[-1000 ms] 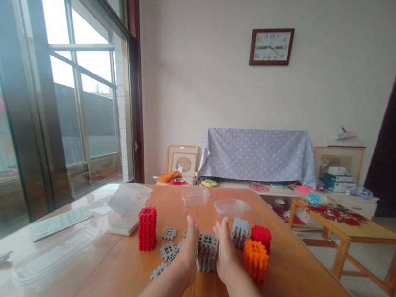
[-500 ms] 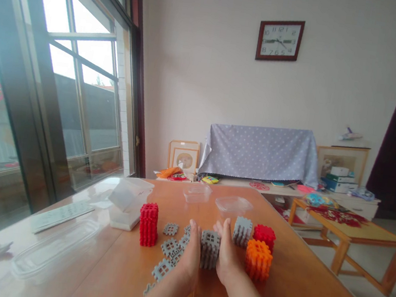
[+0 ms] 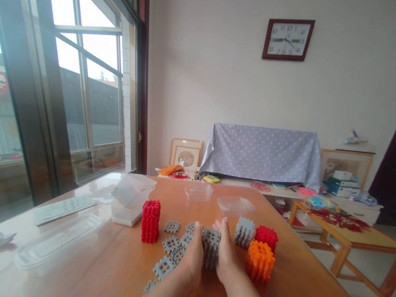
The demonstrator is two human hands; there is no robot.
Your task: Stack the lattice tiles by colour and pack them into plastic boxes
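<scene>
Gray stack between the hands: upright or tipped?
Upright: the gray stack stands on the table, its top face upward.

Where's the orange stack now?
In the head view, the orange stack stands on the table, right of the right hand, just in front of a red stack.

Daylight from the left window (image 3: 86, 54), hazy glare across the table (image 3: 95, 252), dark upper-right corner.
</scene>
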